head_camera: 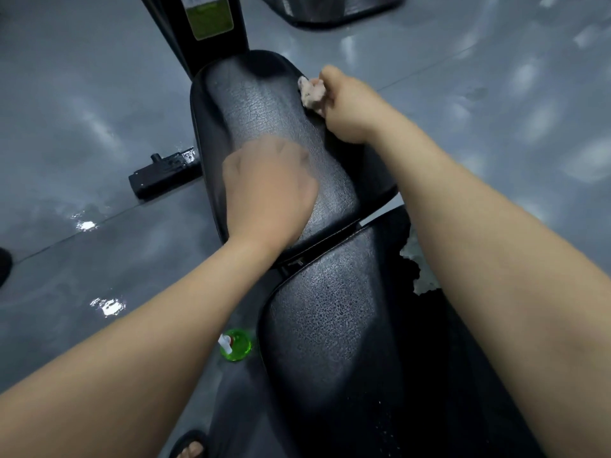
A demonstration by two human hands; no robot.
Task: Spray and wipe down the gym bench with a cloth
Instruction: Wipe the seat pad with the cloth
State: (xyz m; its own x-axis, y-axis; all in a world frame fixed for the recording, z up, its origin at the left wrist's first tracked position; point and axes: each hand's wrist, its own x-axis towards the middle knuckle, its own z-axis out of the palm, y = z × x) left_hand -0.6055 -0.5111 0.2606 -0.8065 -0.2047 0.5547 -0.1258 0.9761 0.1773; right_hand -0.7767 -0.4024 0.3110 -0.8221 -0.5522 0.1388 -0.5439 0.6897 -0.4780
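I find the right hand (pixel 347 105) clenched on the cloth (pixel 312 94), judged soft, light, best held wadded against the bench (pixel 251 104); left hand (pixel 269 190) blurred, posture undeterminable

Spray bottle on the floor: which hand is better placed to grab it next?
Left. The spray bottle is left of the bench, the left hand looks free, and the right hand grips the cloth.

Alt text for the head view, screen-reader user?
A person's right hand grips a crumpled pale cloth at the far right edge of a black gym bench pad. The blurred left hand rests on the same pad, nearer the camera. A green spray bottle stands on the grey floor beside the bench.
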